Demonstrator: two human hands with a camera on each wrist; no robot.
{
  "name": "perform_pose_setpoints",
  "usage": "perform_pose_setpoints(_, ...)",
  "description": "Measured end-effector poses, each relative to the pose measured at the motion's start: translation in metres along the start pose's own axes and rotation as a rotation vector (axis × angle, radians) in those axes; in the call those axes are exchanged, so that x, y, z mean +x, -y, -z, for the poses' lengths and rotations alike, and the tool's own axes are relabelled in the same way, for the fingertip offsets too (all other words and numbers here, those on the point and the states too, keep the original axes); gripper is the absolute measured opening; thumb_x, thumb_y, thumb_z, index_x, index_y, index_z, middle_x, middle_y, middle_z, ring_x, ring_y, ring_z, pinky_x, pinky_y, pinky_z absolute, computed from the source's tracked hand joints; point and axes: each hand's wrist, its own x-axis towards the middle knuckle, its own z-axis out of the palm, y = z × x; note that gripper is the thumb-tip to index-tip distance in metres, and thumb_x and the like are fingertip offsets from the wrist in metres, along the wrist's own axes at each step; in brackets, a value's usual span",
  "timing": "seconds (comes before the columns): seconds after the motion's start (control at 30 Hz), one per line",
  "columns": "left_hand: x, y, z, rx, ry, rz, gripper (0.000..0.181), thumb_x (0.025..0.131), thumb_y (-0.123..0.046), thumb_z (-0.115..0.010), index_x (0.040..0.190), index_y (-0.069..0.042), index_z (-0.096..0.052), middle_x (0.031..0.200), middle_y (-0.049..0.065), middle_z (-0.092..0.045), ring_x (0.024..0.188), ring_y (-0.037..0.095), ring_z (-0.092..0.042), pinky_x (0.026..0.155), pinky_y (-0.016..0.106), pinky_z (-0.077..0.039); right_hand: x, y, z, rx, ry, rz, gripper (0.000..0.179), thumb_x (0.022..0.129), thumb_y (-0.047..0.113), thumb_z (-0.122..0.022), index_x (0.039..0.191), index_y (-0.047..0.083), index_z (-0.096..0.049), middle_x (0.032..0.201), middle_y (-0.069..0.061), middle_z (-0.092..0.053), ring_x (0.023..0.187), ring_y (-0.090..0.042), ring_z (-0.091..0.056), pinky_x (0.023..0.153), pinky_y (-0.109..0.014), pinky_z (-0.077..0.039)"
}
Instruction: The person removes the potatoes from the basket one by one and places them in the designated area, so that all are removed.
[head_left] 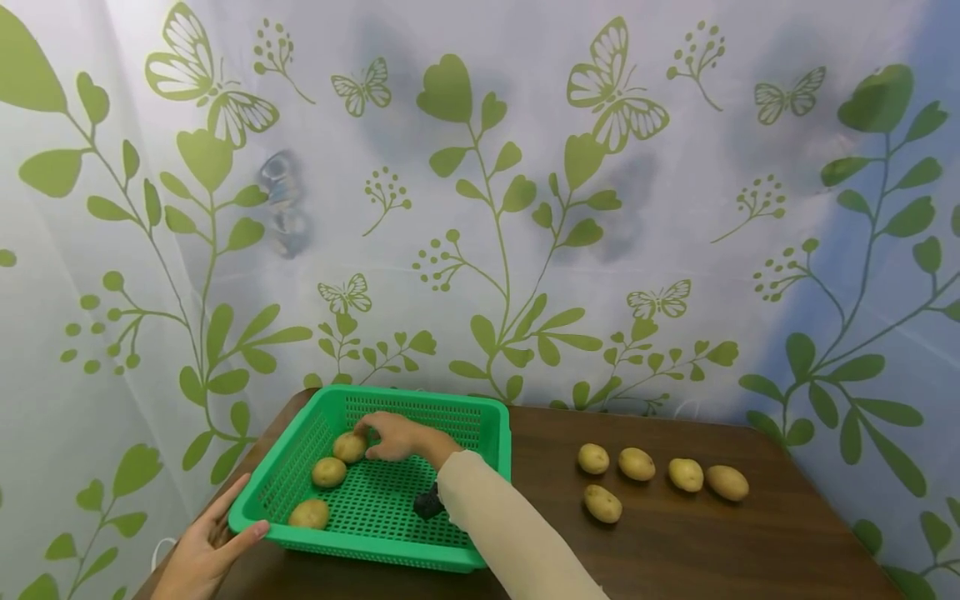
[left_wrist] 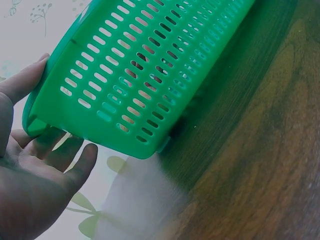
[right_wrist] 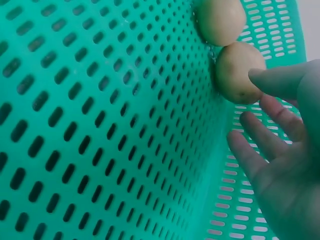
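Note:
A green plastic basket [head_left: 360,550] with slotted walls stands on the table. My left hand [head_left: 206,542] holds its near left corner, thumb on top of the rim and fingers below it, as the left wrist view shows. Inside, my right hand [head_left: 393,435] is at the rearmost potato [head_left: 349,447], with thumb and index fingertips right at its side. The other fingers spread loosely in the right wrist view. A second potato [head_left: 329,472] lies close in front of that one. A third potato [head_left: 309,514] sits at the basket's near left corner.
On the brown wooden table [head_left: 675,550], several potatoes [head_left: 637,464] lie to the right of the basket, most in a row and one [head_left: 602,504] in front. A curtain [head_left: 525,208] with green leaves and butterflies hangs behind the table.

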Motion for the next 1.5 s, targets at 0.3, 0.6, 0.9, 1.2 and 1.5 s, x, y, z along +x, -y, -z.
perform_pose_setpoints(0.3, -0.0014, 0.0014, 0.0007, -0.021, -0.003, 0.001, 0.082, 0.108, -0.015, -0.061, 0.164, 0.003, -0.005, 0.162, 0.039, -0.009, 0.106, -0.023, -0.046, 0.084, 0.017, -0.054, 0.0023, 0.0028, -0.0032, -0.155, -0.058, -0.005, 0.032, 0.100, 0.028, -0.074, 0.127, 0.013, -0.064, 0.120, -0.002, -0.061, 0.105, -0.011, -0.058, 0.088, -0.024, -0.050)
perform_pose_setpoints(0.6, -0.0016, 0.0012, 0.0018, -0.021, -0.001, 0.006, 0.081, 0.108, -0.014, -0.060, 0.164, 0.003, -0.005, 0.162, 0.037, -0.010, 0.106, -0.021, -0.047, 0.084, 0.018, -0.055, 0.0032, 0.0025, -0.0057, -0.108, -0.072, -0.010, 0.028, 0.097, 0.029, -0.077, 0.114, 0.017, -0.058, 0.115, 0.002, -0.061, 0.097, -0.009, -0.057, 0.081, -0.023, -0.050)
perform_pose_setpoints(0.9, -0.0016, -0.0003, 0.0014, -0.047, -0.004, 0.003, 0.082, 0.107, -0.012, -0.061, 0.164, 0.003, -0.005, 0.161, 0.039, -0.009, 0.107, -0.021, -0.048, 0.085, 0.017, -0.054, 0.0031, 0.0064, -0.0041, -0.207, -0.043, -0.003, 0.054, 0.099, 0.034, -0.075, 0.146, 0.015, -0.057, 0.120, 0.001, -0.062, 0.111, -0.011, -0.058, 0.095, -0.025, -0.048)
perform_pose_setpoints(1.2, -0.0022, -0.0048, 0.0028, 0.010, -0.012, 0.008, 0.081, 0.107, -0.016, -0.061, 0.165, 0.002, -0.007, 0.162, 0.036, -0.015, 0.107, -0.023, -0.045, 0.085, 0.016, -0.053, 0.0031, 0.0046, -0.0020, -0.025, -0.022, -0.042, 0.048, 0.090, 0.026, -0.086, 0.122, 0.016, -0.052, 0.123, 0.002, -0.057, 0.095, -0.011, -0.057, 0.080, -0.024, -0.050)
perform_pose_setpoints(1.5, -0.0005, -0.0012, -0.0003, -0.102, -0.007, -0.064, 0.078, 0.105, -0.005, -0.061, 0.163, 0.006, -0.011, 0.131, -0.032, -0.048, 0.113, -0.012, -0.054, 0.086, 0.019, -0.055, 0.0002, 0.0052, 0.0019, -0.025, 0.047, 0.000, 0.048, 0.089, 0.015, -0.087, 0.129, 0.017, -0.061, 0.115, 0.003, -0.060, 0.093, -0.010, -0.057, 0.076, -0.024, -0.050)
